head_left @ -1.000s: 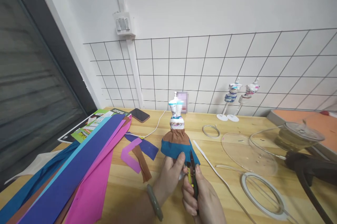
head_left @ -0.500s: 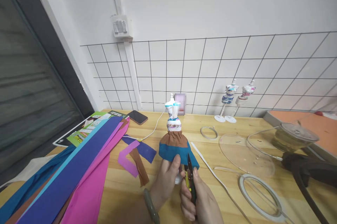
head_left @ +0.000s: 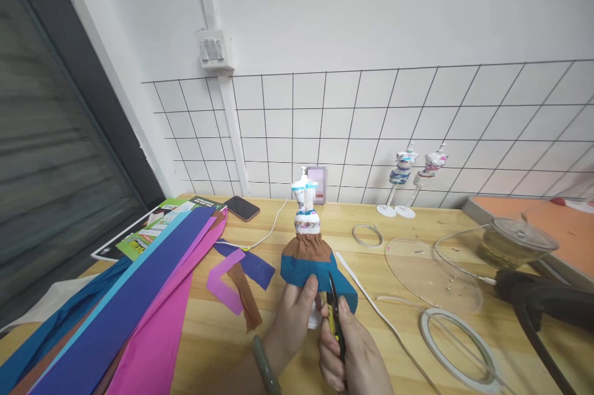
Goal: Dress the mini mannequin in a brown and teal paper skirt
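Skirt (head_left: 309, 252) has flared further right; at lower centre, my left hand (head_left: 294, 311) pinches it from below, my right hand (head_left: 355, 342) grips scissors (head_left: 335, 308).

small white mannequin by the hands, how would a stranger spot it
On the pale wooden table, look to the middle, where a left hand and a right hand are close together. Just beyond them rises the small white mannequin; unlike the two skirtless white mannequins at the back right, it wears a gathered fabric skirt, brown above and blue below.
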The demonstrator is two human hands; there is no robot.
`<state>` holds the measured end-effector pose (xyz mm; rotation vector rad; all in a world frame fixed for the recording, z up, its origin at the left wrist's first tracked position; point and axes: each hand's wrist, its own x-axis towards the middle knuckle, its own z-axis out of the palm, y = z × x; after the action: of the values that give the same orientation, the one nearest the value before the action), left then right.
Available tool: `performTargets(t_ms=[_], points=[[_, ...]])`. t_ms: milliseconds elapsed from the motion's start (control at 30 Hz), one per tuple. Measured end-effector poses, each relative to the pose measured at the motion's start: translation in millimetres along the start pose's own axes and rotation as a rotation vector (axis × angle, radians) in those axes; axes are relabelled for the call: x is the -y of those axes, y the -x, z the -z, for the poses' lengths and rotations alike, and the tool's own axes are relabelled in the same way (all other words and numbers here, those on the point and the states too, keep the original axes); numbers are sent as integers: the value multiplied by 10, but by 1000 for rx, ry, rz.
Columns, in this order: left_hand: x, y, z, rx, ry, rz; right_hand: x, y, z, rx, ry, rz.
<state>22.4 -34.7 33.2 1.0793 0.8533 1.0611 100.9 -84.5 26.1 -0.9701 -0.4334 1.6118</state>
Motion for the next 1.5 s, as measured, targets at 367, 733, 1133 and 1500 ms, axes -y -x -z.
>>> performTargets(t_ms=[367,733,1133,1500], points=[[-49,45,-41,-78,-11,14,41,34,-21,26,-22,-7],[-45,39,-45,-66,-84,-10,69,52,-32,16,-26,6],[63,13,31,0,-124,-39,97,53,-17,-2,-25,2],[100,5,73,-33,-237,-40,68,24,22,9,26,33]])
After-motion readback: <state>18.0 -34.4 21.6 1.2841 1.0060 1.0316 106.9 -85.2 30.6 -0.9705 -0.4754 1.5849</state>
